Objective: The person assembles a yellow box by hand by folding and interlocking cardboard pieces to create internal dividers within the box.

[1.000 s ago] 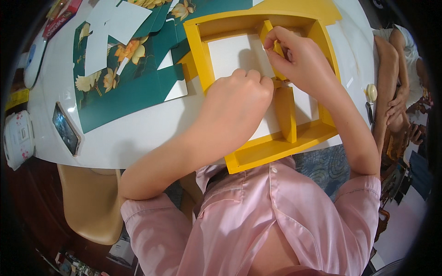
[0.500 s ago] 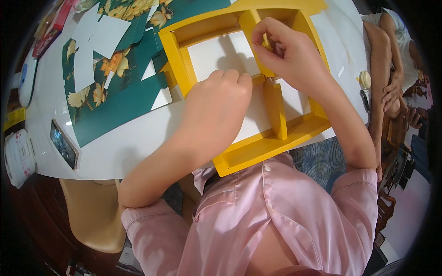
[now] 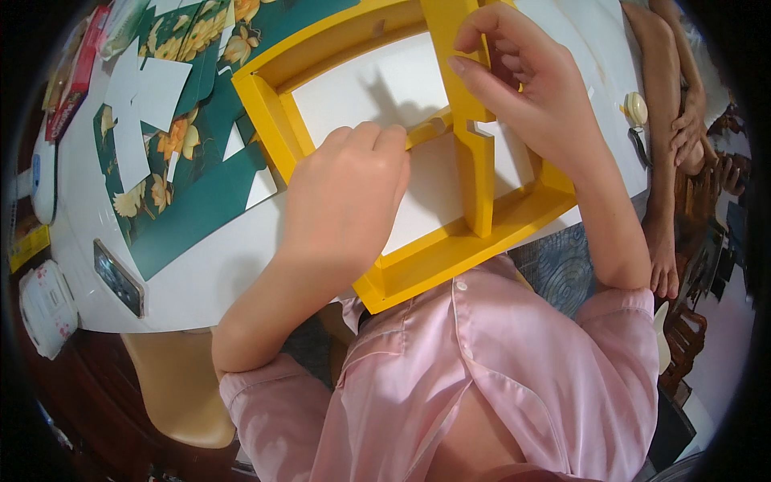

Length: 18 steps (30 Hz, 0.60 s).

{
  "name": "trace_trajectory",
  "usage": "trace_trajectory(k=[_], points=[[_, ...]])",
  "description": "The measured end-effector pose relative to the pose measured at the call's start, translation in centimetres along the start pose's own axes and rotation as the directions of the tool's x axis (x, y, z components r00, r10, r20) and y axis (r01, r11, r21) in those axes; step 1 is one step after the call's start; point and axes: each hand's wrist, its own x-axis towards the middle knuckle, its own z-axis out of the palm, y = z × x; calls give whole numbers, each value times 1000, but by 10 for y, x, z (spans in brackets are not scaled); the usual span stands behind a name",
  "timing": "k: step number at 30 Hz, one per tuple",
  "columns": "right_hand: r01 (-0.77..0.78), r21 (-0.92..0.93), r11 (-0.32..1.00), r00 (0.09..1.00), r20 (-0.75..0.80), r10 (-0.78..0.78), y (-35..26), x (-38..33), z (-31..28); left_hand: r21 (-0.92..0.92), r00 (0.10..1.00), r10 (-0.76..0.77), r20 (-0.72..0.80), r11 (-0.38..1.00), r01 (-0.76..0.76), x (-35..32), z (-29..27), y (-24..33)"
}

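Note:
A yellow cardboard box frame (image 3: 261, 116) with a white inside rests partly on the table and reaches over its near edge. My left hand (image 3: 345, 193) is closed with its knuckles up, gripping the yellow cross divider (image 3: 431, 127), which runs out from its fingers. That divider meets a long yellow divider (image 3: 472, 181) with a notched edge. My right hand (image 3: 530, 88) is over the far end of the long divider. Its thumb and forefinger curl almost together there; anything between them is hidden.
Left of the frame lie dark green flower-printed card sheets (image 3: 193, 229) and white card pieces (image 3: 128, 120). A phone (image 3: 118, 277) and a white flowered pack (image 3: 48, 309) are near the left edge. Right, a round cream object (image 3: 636, 108) lies near a seated person's bare legs (image 3: 658, 136).
The view has shifted, and the box frame sits a little farther left. My left hand keeps its grip on the cross divider. My right thumb and forefinger have parted slightly.

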Motion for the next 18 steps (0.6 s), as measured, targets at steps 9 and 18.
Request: trace_trajectory(k=[9,18], points=[[109,-143,984,992,77,-98,-18,2,0,2,999,29,-40,1000,-29,0,-1,-1],[259,-252,933,955,208,-209,-16,20,13,9,996,75,-47,997,-75,-1,0,-3]])
